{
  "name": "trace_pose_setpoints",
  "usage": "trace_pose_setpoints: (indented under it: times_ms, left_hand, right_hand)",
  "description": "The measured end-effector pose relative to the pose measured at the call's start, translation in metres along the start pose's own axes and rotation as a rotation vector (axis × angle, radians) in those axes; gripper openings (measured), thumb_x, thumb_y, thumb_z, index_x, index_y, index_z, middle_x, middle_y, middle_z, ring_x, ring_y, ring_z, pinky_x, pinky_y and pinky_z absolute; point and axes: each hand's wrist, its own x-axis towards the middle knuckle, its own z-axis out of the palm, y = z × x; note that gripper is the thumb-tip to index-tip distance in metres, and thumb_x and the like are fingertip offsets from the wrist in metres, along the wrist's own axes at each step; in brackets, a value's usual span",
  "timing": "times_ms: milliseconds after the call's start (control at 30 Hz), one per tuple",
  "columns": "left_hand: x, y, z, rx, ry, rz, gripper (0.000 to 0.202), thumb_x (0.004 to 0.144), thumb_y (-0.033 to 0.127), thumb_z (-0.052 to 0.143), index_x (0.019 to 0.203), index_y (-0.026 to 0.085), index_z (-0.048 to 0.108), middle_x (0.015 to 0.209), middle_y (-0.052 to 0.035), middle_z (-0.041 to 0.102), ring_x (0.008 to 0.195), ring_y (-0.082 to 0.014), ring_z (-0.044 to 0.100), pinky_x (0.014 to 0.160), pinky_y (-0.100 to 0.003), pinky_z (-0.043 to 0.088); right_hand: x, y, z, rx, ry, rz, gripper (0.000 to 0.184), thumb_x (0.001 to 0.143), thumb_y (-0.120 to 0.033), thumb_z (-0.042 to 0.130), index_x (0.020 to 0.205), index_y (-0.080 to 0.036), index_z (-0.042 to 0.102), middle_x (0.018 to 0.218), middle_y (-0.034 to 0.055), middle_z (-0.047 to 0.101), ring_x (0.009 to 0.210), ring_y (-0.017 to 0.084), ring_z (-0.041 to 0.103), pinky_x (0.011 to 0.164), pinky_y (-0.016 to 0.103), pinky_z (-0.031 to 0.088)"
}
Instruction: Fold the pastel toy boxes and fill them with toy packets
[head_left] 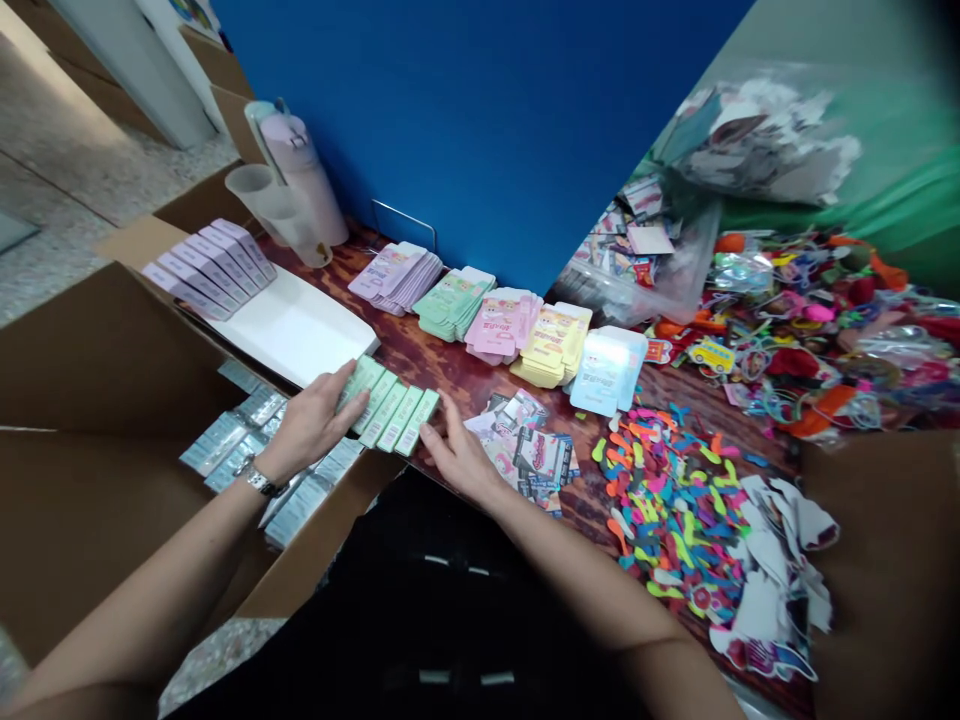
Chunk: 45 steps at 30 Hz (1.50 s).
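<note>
A row of small green boxes (pixel 395 412) is squeezed between my two hands at the table's near edge. My left hand (pixel 319 412), with a metal watch on the wrist, closes on the row's left end, fingers partly over the top. Against the right end press the thumb and fingers of my right hand (pixel 463 447). Just left of the row lies a white tray (pixel 296 330), with upright purple boxes (pixel 214 265) lined up at its far end. To the right of my right hand are loose printed packets (pixel 541 455).
Flat card stacks line the table: purple (pixel 395 275), green (pixel 456 302), pink (pixel 501 325), yellow (pixel 553 345), blue (pixel 607 370). Colourful small pieces (pixel 675 510) are heaped right. An open carton (pixel 97 360) holds light-blue boxes (pixel 225 440). A bottle (pixel 307 175) stands behind plastic cups (pixel 300 230).
</note>
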Motion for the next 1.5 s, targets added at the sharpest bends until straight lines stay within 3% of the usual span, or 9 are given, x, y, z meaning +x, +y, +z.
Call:
trace_pose_setpoints:
  times_ms: [233,433,567,767,933,1033,1233,1367,1500]
  left_hand:
    - [-0.007,0.003,-0.016,-0.306,0.192,0.144,0.085,0.087,0.052,0.061,0.155,0.024,0.020,0.117,-0.0099,0.056,0.096,-0.0203,0.061,0.073,-0.031,0.058]
    - [-0.008,0.003,0.011,0.048,0.248,0.407,0.075,0.089,0.045,0.061,0.154,0.033,0.025,0.110,-0.0086,0.050,0.073,-0.0141,0.059,0.064,-0.029,0.056]
    - [-0.016,0.002,0.033,0.136,0.228,0.408,0.069,0.092,0.042,0.057,0.153,0.036,0.024,0.119,-0.0120,0.048,0.076,-0.0160,0.064,0.063,-0.030,0.057]
    - [-0.024,0.006,0.035,0.165,0.265,0.367,0.071,0.088,0.050,0.061,0.151,0.032,0.031,0.125,-0.0165,0.049,0.089,-0.0237,0.067,0.063,-0.031,0.056]
    - [-0.021,0.017,0.044,0.185,0.356,0.225,0.058,0.087,0.057,0.059,0.138,0.031,0.052,0.124,-0.0163,0.052,0.097,-0.0270,0.066,0.065,-0.030,0.054]
    - [-0.017,0.026,0.033,0.211,0.280,0.110,0.058,0.087,0.062,0.054,0.135,0.030,0.056,0.115,-0.0149,0.057,0.089,-0.0247,0.066,0.061,-0.029,0.050]
    - [0.014,0.042,-0.011,0.281,-0.013,0.049,0.076,0.086,0.076,0.039,0.142,0.025,0.045,0.100,-0.0098,0.065,0.070,-0.0209,0.065,0.058,-0.027,0.042]
    - [0.039,0.041,-0.005,0.336,-0.188,0.040,0.082,0.086,0.080,0.030,0.133,0.017,0.049,0.095,-0.0132,0.068,0.076,-0.0284,0.069,0.063,-0.030,0.044]
    - [0.047,0.039,0.008,0.333,-0.194,0.053,0.078,0.087,0.079,0.026,0.127,0.017,0.052,0.089,-0.0124,0.068,0.078,-0.0309,0.070,0.062,-0.031,0.044]
  right_hand:
    - [-0.003,-0.025,-0.019,-0.232,0.167,-0.325,0.058,0.100,-0.039,0.044,0.152,-0.019,0.028,0.142,0.0148,0.051,0.124,0.025,0.056,0.105,0.042,0.048]
    - [0.011,-0.007,-0.022,-0.597,0.242,-0.470,0.069,0.100,-0.039,0.044,0.159,-0.021,0.013,0.133,0.0173,0.055,0.112,0.027,0.062,0.093,0.040,0.058]
    - [0.013,0.011,-0.013,-0.853,0.189,-0.427,0.063,0.101,-0.037,0.039,0.159,-0.020,0.019,0.119,0.0167,0.061,0.092,0.026,0.068,0.079,0.037,0.062]
    - [0.008,0.014,-0.009,-1.020,0.185,-0.423,0.062,0.100,-0.044,0.045,0.155,-0.020,0.032,0.113,0.0151,0.062,0.077,0.021,0.068,0.067,0.032,0.061]
    - [0.012,0.010,-0.002,-0.822,0.337,-0.458,0.054,0.098,-0.042,0.049,0.148,-0.022,0.044,0.137,0.0205,0.046,0.120,0.032,0.057,0.089,0.042,0.059]
    - [0.014,-0.004,-0.007,-0.595,0.319,-0.427,0.051,0.100,-0.036,0.044,0.149,-0.020,0.042,0.139,0.0195,0.045,0.130,0.030,0.049,0.104,0.045,0.050]
    - [0.033,-0.041,-0.044,-0.501,0.094,-0.274,0.044,0.100,-0.039,0.044,0.141,-0.022,0.048,0.129,0.0102,0.062,0.118,0.025,0.060,0.103,0.040,0.048]
    - [0.057,-0.042,-0.049,-0.579,-0.019,-0.193,0.043,0.100,-0.040,0.045,0.138,-0.019,0.049,0.128,0.0111,0.066,0.116,0.027,0.063,0.097,0.039,0.049]
    - [0.066,-0.035,-0.046,-0.606,-0.059,-0.161,0.042,0.101,-0.038,0.044,0.137,-0.017,0.048,0.125,0.0115,0.067,0.111,0.027,0.066,0.093,0.038,0.049]
